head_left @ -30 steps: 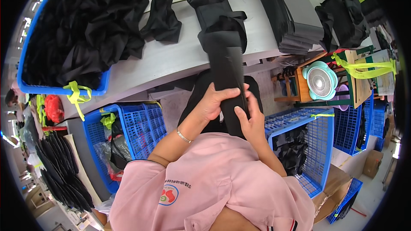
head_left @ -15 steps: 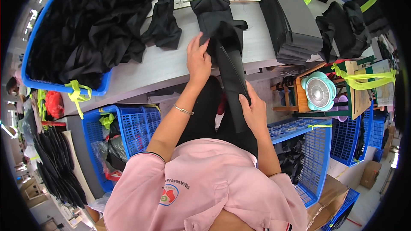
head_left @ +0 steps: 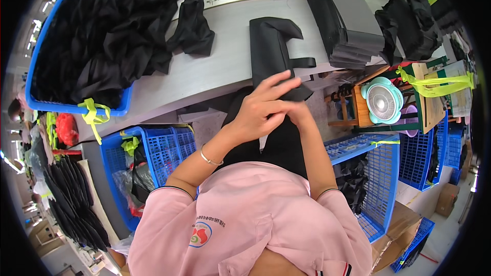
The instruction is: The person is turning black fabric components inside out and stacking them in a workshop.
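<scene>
A black fabric bag [head_left: 271, 51] with strap handles lies lengthwise on the grey worktable [head_left: 215, 71], its near end hanging over the front edge. My left hand [head_left: 263, 107] rests on that near end, fingers spread and pointing right. My right hand [head_left: 296, 112] is tucked under the left, mostly hidden, touching the same end of the bag. Whether either hand grips the cloth I cannot tell.
A big blue crate [head_left: 102, 36] heaped with black fabric fills the table's left. One loose black piece [head_left: 194, 25] lies beside it. A stack of folded black bags [head_left: 348, 20] stands at right. Blue baskets [head_left: 153, 148] and a small teal fan [head_left: 381, 102] sit below.
My hands have come back from the middle of the table to its front edge and met there. The bag now lies flatter and folded along the table.
</scene>
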A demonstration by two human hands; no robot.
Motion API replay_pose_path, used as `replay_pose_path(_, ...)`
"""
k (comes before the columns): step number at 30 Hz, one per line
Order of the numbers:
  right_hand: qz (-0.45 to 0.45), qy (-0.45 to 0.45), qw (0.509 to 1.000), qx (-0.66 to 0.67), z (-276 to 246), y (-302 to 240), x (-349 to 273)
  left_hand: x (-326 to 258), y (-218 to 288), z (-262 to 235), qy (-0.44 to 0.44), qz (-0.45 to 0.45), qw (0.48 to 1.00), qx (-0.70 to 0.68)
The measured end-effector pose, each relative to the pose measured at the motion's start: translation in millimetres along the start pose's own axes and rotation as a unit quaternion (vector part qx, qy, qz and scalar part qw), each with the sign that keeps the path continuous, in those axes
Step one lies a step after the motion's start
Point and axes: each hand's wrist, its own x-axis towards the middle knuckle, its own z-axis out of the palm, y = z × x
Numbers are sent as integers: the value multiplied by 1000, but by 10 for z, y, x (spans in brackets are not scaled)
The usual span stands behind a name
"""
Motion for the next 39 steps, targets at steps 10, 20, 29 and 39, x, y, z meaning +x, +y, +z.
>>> replay_pose_path(10, 128, 150, 909, 367, 82, -486, -167, -380, 117, 173, 120, -138, 982, 40)
replay_pose_path(20, 95, 108, 893, 426, 102, -497, -296, -228, 269, 280, 244, -168, 955, -17)
replay_pose_path(29, 106, 109, 894, 422, 144, -460, -316, -219, 344, 243, 256, -159, 952, -51)
replay_pose_path(39, 123, 127, 882, 437, 175, -398, -296, -250, 335, 245, 252, -141, 956, -43)
